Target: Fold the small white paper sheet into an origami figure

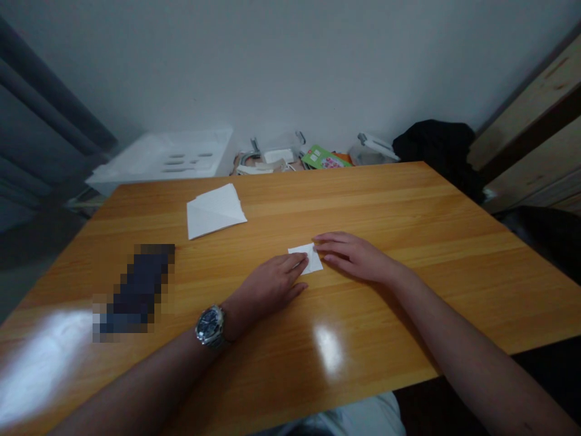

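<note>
The glossy, orange-brown wood-grain table (pixel 363 200) is the dial, with the small paper at its centre and twelve pointing towards the wall. At ten o'clock, well apart, lie larger folded sheets of white paper (pixel 215 212). The bare left hand (pixel 275 278), at eight, rests its fingers on the small piece, thumb apart; the bare right hand (pixel 354 257), at three, has loosely spread fingertips at its edge, contact uncertain. The hands are apart, neither clamped. Steadying it well probably calls for light, flat pressure from the left, with the right smoothing outward without dragging. The small, roughly square white paper (pixel 314 261) looks thin and faintly creased, its left part covered by fingers.
</note>
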A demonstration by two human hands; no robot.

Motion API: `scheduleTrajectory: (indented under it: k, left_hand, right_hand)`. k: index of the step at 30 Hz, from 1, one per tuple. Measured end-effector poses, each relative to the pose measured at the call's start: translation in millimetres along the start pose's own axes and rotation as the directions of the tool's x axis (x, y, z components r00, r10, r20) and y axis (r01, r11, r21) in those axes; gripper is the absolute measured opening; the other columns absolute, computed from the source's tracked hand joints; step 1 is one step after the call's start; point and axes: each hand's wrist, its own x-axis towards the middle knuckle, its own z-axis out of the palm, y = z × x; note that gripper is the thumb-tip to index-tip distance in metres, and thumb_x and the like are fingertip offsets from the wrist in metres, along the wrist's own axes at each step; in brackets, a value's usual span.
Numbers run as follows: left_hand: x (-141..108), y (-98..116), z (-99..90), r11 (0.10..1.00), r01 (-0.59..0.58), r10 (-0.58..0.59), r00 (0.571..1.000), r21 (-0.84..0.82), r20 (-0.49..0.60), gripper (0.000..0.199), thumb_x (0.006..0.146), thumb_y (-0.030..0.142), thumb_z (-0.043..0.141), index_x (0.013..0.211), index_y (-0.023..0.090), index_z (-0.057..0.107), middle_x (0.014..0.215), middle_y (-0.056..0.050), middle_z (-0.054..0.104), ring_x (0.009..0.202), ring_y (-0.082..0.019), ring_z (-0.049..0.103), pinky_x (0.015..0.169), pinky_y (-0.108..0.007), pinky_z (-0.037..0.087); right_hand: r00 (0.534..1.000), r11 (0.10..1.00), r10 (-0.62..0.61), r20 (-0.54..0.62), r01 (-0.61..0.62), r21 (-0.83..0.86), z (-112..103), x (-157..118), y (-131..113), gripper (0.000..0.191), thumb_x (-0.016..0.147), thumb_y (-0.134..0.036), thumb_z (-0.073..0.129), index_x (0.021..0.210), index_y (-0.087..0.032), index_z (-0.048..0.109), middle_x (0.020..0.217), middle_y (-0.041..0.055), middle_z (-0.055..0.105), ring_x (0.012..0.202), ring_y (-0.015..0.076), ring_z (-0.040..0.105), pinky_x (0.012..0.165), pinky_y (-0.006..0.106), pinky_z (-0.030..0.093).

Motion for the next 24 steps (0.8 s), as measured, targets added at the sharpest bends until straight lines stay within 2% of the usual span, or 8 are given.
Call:
scheduleTrajectory:
  k: [4,13,24]
  left_hand:
    - [0.1,0.5,1.6,1.0,0.011,-0.011,1.0,0.006,-0.009,0.048,0.102,0.036,0.05,0.142,0.01,0.052,0.145,-0.018,0.056,0.129,-0.031,0.057,0.11,-0.045,0.049]
    - [-1.3,-1.2,0.8,1.0,-0.028,0.028,0.999,0.013,-0.019,0.049,0.103,0.035,0.047,0.148,0.015,0.046,0.15,-0.015,0.052,0.131,-0.029,0.056,0.108,-0.044,0.05]
    - [-2.2,-3.4,5.1,0.999,-0.03,0.029,0.999,-0.022,-0.025,0.047,0.104,0.036,0.044,0.145,0.014,0.049,0.147,-0.016,0.054,0.133,-0.028,0.055,0.111,-0.044,0.048]
  right_hand:
    - [0.999,0.999,-0.013,0.038,0.014,-0.03,3.1,-0.4,0.5,0.036,0.101,-0.028,0.053,0.136,-0.026,0.064,0.146,0.0094,0.059,0.135,0.0237,0.055,0.115,0.047,0.043]
    - [1.0,0.998,-0.006,0.029,0.008,-0.057,6.4,1.0,1.4,0.036,0.1,-0.027,0.054,0.136,-0.027,0.063,0.143,0.0089,0.061,0.134,0.024,0.056,0.113,0.048,0.044]
    - [1.0,0.995,0.008,0.021,-0.006,-0.098,8.8,1.6,1.8,0.042,0.1,-0.027,0.054,0.142,-0.028,0.058,0.145,0.01,0.059,0.134,0.025,0.055,0.112,0.049,0.045]
